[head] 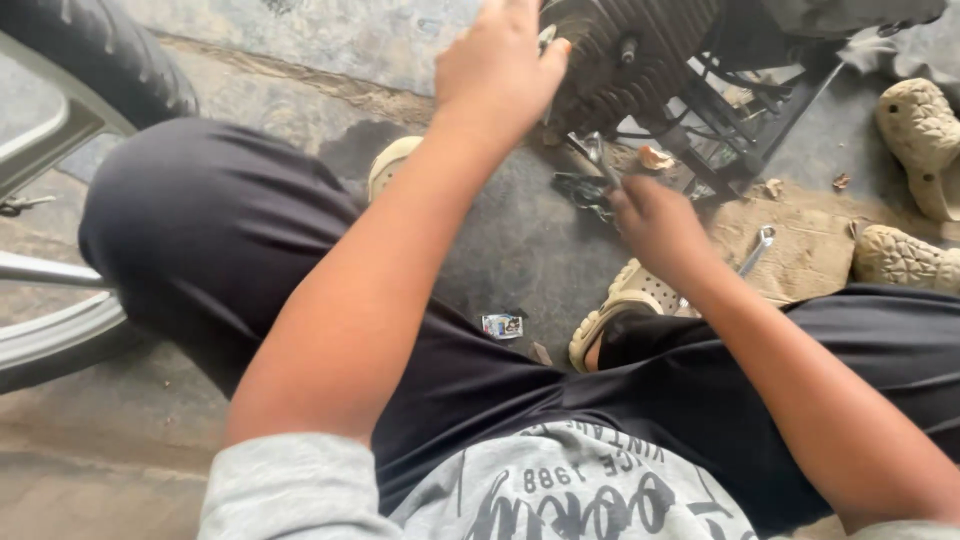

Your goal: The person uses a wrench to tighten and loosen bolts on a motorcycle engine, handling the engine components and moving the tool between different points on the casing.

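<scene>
Two hands working: we are pressing our open left hand [500, 65] on the engine [625, 45], while our right hand [655, 220] is gripping a tool [597, 155] just below it.

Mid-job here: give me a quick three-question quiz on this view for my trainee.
1. True or false: the left hand rests against the finned engine cylinder.
2. Which lies on the ground beside the right hand? A) wrench B) hammer C) drill
3. Fill in: the wheel sits at the picture's ____ edge.

Key: 1 true; 2 A, the wrench; 3 left.
</scene>
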